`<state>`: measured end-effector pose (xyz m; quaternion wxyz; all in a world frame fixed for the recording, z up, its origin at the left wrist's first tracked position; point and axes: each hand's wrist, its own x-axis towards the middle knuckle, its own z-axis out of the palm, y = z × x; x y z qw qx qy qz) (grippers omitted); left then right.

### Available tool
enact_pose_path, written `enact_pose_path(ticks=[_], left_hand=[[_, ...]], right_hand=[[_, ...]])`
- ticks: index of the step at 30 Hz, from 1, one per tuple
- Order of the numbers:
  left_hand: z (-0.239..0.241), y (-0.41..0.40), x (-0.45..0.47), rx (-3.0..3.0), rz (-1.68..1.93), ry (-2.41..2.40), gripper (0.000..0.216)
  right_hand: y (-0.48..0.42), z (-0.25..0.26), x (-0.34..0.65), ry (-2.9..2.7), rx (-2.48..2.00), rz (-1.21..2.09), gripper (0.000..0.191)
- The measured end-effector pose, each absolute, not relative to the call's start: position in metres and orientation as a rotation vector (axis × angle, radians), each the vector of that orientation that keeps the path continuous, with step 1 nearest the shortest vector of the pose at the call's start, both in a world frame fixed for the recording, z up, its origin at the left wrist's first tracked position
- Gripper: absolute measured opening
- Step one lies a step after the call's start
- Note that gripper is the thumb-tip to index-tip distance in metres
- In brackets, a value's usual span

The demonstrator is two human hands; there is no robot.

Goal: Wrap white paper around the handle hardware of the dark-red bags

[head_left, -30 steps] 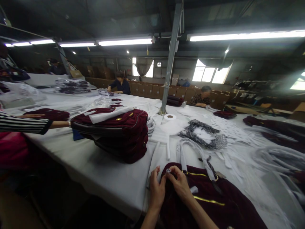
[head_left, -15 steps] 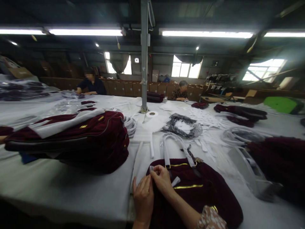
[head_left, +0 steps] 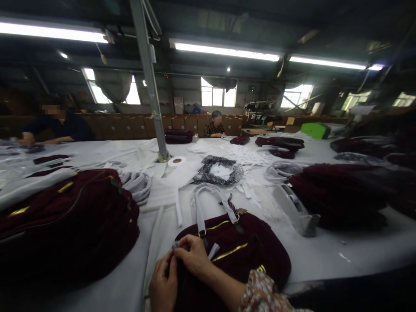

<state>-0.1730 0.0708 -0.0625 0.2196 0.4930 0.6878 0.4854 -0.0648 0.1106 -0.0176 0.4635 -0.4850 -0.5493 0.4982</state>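
A dark red handbag (head_left: 260, 260) with gold zippers lies on the table in front of me. Its handles (head_left: 199, 208) are wrapped in pale covering and stand up at the far side. At the bag's left end my right hand (head_left: 195, 255) pinches a small whitish strip (head_left: 176, 244) between thumb and fingers. My left hand (head_left: 164, 277) meets it there, thumb and fingertips closed together; what they grip is hidden. Another short white wrap (head_left: 213, 250) sticks up by the front zipper.
Stacked dark red bags (head_left: 78, 216) rise at my left, and more bags (head_left: 338, 195) lie at the right beside a grey tape dispenser (head_left: 297, 212). Beyond are a patterned black-and-white bundle (head_left: 224, 171), a white roll (head_left: 177, 161) and a metal post (head_left: 151, 86). Two people sit across the table.
My view has turned to the right, so everything appears shifted left. Both hands stay at the bag's left end, with the left fingers now bent more and their tips closed against the thumb.
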Motion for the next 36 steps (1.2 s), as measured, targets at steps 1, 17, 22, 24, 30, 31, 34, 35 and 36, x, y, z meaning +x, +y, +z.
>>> enact_pose_path(ticks=[1, 17, 22, 24, 30, 31, 34, 35, 36], left_hand=[[-0.065, 0.072, -0.173, 1.426, 1.351, 1.908, 0.044], [-0.069, 0.078, -0.174, 1.569, 1.338, 1.995, 0.038], [-0.062, 0.076, -0.174, 1.509, 1.325, 2.018, 0.037], [-0.059, 0.075, -0.178, 1.457, 1.302, 2.027, 0.038], [-0.059, 0.074, -0.200, 1.198, 1.175, 2.100, 0.043], [-0.059, 0.075, -0.203, 1.189, 1.165, 2.100, 0.043], [-0.052, 0.077, -0.210, 1.225, 1.091, 2.081, 0.048], [-0.046, 0.077, -0.210, 1.256, 1.067, 2.097, 0.052], [-0.039, 0.076, -0.207, 1.290, 1.059, 2.134, 0.057]], right_hand=[[0.110, -0.017, -0.064, -1.353, -1.203, 1.202, 0.007], [0.079, 0.009, 0.114, -1.746, -1.502, 0.169, 0.027], [0.055, -0.009, 0.154, -1.910, -1.659, 0.121, 0.026], [0.044, -0.013, 0.151, -1.898, -1.665, 0.111, 0.027], [0.031, -0.011, 0.144, -1.919, -1.635, 0.198, 0.023], [0.034, -0.007, 0.146, -1.915, -1.634, 0.228, 0.023], [0.060, 0.008, 0.156, -1.806, -1.683, 0.266, 0.027], [0.073, 0.013, 0.159, -1.760, -1.715, 0.260, 0.030], [0.089, 0.018, 0.162, -1.728, -1.763, 0.257, 0.031]])
